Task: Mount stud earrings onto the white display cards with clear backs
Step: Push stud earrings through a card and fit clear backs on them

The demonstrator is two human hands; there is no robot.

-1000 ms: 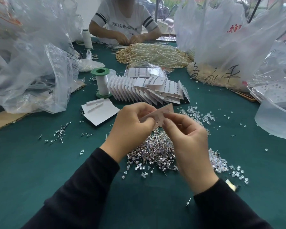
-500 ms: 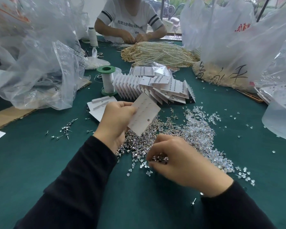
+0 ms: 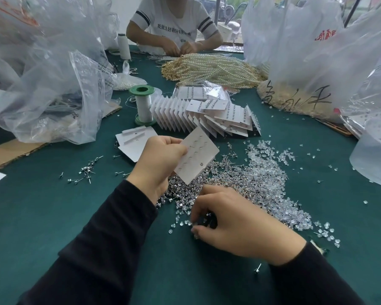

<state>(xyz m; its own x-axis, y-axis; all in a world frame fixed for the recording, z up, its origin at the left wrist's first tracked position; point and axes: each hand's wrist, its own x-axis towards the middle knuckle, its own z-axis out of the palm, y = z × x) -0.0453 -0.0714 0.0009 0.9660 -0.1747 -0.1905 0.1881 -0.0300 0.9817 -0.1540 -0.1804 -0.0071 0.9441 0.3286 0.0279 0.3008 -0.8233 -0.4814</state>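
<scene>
Holding a white card tilted above a green table, the left hand pinches it by its left edge. The right hand rests on the table with fingertips curled together, pinching stud earrings at the near edge of their pile, beside a heap of clear backs.

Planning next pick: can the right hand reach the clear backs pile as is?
Likely yes: the clear backs pile lies just beside the right hand, with nothing standing between them.
</scene>
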